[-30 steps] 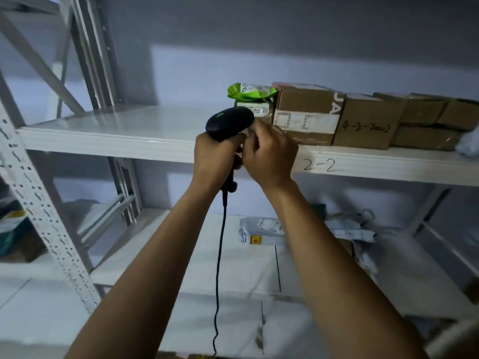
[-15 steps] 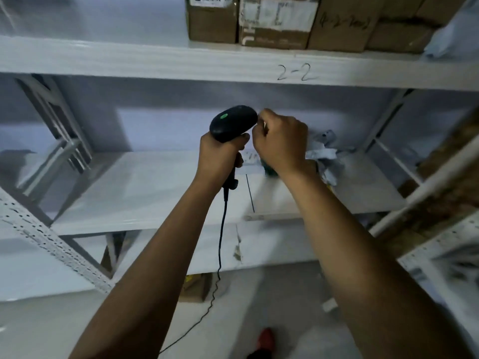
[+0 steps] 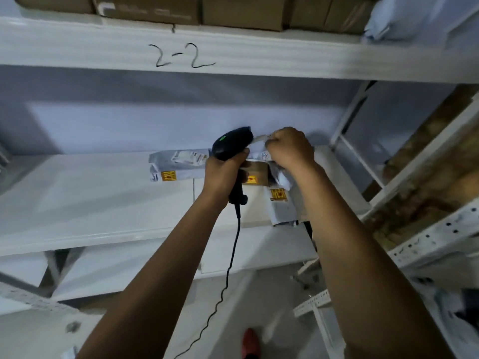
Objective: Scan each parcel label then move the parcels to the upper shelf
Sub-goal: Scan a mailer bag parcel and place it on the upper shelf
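While the left hand (image 3: 225, 170) stays wrapped around the handle of the black scanner (image 3: 231, 144), its cable (image 3: 231, 257) trailing down toward the floor, the right hand (image 3: 289, 149) is closed into a loose fist just beside the scanner's nose, pinching what looks like a thin white slip – too blurred to say more. Parcels wait on the lower shelf (image 3: 90, 203): a grey poly mailer (image 3: 178, 164) with a yellow sticker lies flat to the left of the hands, a small brown box (image 3: 255, 174) sits right behind them, and a white mailer (image 3: 281, 203) overhangs the shelf's front edge under the right forearm. Cardboard boxes (image 3: 241, 14) already line the upper shelf (image 3: 259, 55) marked 2-2. Judging by looks, the mailers are light, soft and slick – they will sag and slide if pinched at one corner, so a flat grasp across the middle or along a folded edge should serve best. That box seems stiff and light; gripping it across two opposite sides ought to hold, with the label kept facing the scanner
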Available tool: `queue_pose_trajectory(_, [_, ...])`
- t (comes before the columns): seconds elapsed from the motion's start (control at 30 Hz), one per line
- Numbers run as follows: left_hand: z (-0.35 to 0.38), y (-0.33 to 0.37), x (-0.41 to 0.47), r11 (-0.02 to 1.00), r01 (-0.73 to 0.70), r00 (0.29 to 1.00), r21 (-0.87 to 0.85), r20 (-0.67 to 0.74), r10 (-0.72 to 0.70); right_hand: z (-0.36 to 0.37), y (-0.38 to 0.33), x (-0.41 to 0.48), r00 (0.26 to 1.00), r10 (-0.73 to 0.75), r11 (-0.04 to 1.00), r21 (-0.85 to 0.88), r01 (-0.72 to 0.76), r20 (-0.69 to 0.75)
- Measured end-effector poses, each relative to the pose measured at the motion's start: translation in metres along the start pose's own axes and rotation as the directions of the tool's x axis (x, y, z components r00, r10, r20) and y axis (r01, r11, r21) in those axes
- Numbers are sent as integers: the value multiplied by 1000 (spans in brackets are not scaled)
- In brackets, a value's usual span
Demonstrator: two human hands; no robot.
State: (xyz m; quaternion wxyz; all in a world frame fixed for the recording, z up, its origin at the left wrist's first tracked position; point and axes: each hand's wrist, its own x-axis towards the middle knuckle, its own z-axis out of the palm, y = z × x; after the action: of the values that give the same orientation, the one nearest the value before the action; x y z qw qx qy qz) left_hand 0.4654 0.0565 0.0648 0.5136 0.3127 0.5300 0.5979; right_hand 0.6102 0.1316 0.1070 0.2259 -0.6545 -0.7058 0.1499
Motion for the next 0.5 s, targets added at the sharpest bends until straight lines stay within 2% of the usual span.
queue_pose_trajectory(0.13, [49, -58, 47, 981, 185, 983, -54, 0, -185, 25, 81, 48, 967, 155, 987, 1, -158, 201])
queue_pose_trajectory(0.2, [68, -95, 65, 954, 297, 954, -33, -38, -298, 47, 124, 58, 924, 253, 960, 40, -276, 287])
queue_pose_trajectory(0.3, [87, -149, 77, 905, 426, 898, 20, -136, -419, 85, 181, 54, 823, 386, 890, 69, -452, 416])
queue_pose_trajectory(0.4, [101, -186, 79, 851, 511, 846, 119, -246, -473, 129, 223, 38, 678, 470, 812, 23, -583, 566])
queue_pose_trajectory(0.47, [108, -203, 78, 829, 541, 825, 141, -278, -492, 151, 238, 26, 593, 478, 722, 94, -685, 648])
queue_pose_trajectory(0.5, [110, -209, 79, 825, 545, 822, 149, -288, -492, 160, 244, 20, 577, 483, 660, 158, -734, 659])
